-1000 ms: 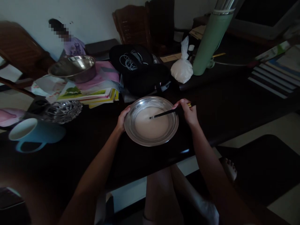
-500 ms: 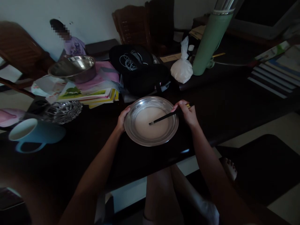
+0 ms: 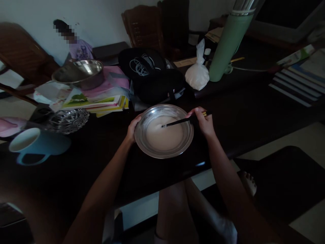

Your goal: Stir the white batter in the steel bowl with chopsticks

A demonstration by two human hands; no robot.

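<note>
A shallow metal bowl (image 3: 144, 146) stands near the front edge of the dark table, holding a milky, off-white liquid (image 3: 166, 139). My left hand (image 3: 133, 129) grips the bowl's left rim, fingers wrapped around its outside. At the right rim, my right hand (image 3: 204, 123) is closed around black chopsticks (image 3: 177, 121) with gold bands near the upper end. They slant down to the left over the bowl, and their tips are in the liquid, where its surface is rippled.
Behind the bowl lie a black case (image 3: 157, 84), a knotted bag of white powder (image 3: 197, 76) and a green thermos (image 3: 228, 47). To the left are a blue mug (image 3: 40, 145), a glass dish (image 3: 68, 121) and a steel basin (image 3: 81, 83) on books. A person (image 3: 80, 49) is beyond.
The chopstick tips have shifted slightly toward the bowl's far side, and the liquid now ripples around them. My left hand and the bowl have stayed in place.
</note>
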